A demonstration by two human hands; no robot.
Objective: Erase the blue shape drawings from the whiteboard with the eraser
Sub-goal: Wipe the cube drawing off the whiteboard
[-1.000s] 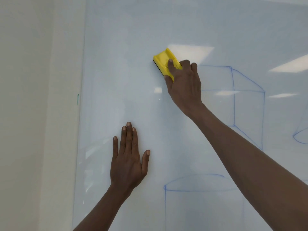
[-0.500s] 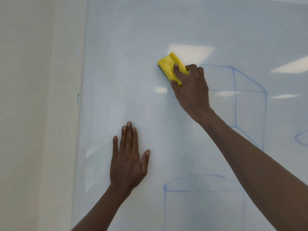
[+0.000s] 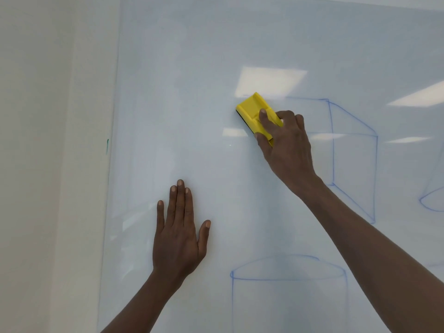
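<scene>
My right hand (image 3: pixel 286 145) grips a yellow eraser (image 3: pixel 254 111) and presses it flat on the whiteboard (image 3: pixel 192 68), at the left side of a blue cube drawing (image 3: pixel 353 150). The cube's left lines are faint or gone; its right half shows clearly. My left hand (image 3: pixel 179 234) lies flat on the board lower left, fingers spread, holding nothing. A blue cylinder drawing (image 3: pixel 288 277) sits below, partly behind my right forearm. A blue curved shape (image 3: pixel 430 203) is cut off at the right edge.
A cream wall (image 3: pixel 48 164) borders the whiteboard's left edge, with a small green mark (image 3: pixel 107 146) on it. Ceiling light reflections (image 3: pixel 269 84) glare on the board above the eraser.
My right hand has slid the eraser to the right and slightly down, toward the cube drawing. My left hand has stayed flat in place.
</scene>
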